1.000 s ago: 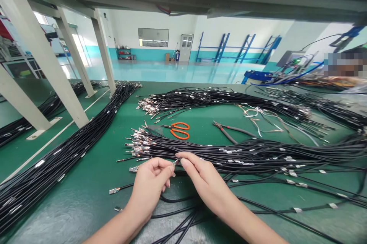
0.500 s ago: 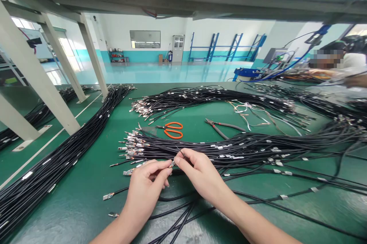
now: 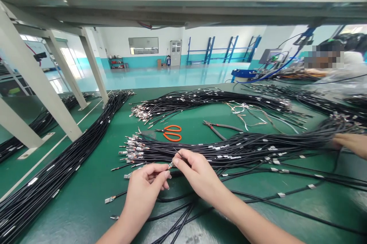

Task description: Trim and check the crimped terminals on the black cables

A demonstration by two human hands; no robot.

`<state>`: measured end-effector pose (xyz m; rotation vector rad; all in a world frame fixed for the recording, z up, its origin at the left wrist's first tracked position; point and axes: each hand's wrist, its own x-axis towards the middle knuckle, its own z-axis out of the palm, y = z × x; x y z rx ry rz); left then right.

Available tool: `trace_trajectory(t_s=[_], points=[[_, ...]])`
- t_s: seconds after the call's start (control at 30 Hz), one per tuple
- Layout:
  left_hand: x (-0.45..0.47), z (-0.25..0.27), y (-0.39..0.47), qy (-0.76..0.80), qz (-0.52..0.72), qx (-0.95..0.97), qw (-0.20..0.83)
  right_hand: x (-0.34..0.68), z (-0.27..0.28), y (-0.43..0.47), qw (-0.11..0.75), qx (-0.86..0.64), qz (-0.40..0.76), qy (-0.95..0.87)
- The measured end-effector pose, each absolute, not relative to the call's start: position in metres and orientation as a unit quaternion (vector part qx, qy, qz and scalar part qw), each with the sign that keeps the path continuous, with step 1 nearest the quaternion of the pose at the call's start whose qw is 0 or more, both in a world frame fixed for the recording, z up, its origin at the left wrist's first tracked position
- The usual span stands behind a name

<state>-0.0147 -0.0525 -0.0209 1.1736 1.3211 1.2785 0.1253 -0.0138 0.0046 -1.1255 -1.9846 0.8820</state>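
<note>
Between my two hands is a small metal connector [image 3: 171, 165] on the end of a black cable. My left hand [image 3: 145, 188] is closed, its thumb and forefinger pinching the connector's near end. My right hand [image 3: 199, 173] is closed as well, its fingertips around the cable right behind the connector. A thin dark tip pokes up above the right fingers; I cannot tell what it belongs to. Just beyond my hands lies a thick bundle of black cables [image 3: 200, 148] with metal ends at the left. Loose cables [image 3: 169, 213] pass under and around my wrists.
Orange-handled scissors [image 3: 172, 133] and grey-handled cutters [image 3: 223, 127] lie behind the bundle. Farther back are another cable bundle [image 3: 183, 100] and some loose strips [image 3: 246, 116]. A long bundle [image 3: 83, 148] runs along the left near white posts [image 3: 51, 95]. A co-worker's hand [image 3: 351, 144] touches cables at right.
The camera view has tilted up slightly. A co-worker's hand has come in from the right onto the cable bundle. My own hands keep nearly the same pinch on the cable end.
</note>
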Motion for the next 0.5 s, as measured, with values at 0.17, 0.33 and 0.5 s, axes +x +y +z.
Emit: trace_trajectory(t_s=[0.17, 0.33, 0.5], points=[[-0.018, -0.023, -0.050, 0.538, 0.499, 0.487, 0.474, 0.125, 0.004, -0.013, 0.338, -0.431, 0.336, -0.766], [-0.033, -0.012, -0.048, 0.555, 0.484, 0.567, 0.370, 0.130, 0.008, -0.008, 0.316, -0.431, 0.294, -0.792], [-0.046, 0.003, -0.059, 0.584, 0.482, 0.526, 0.388, 0.142, 0.009, -0.007, 0.175, -0.380, 0.276, -0.865]])
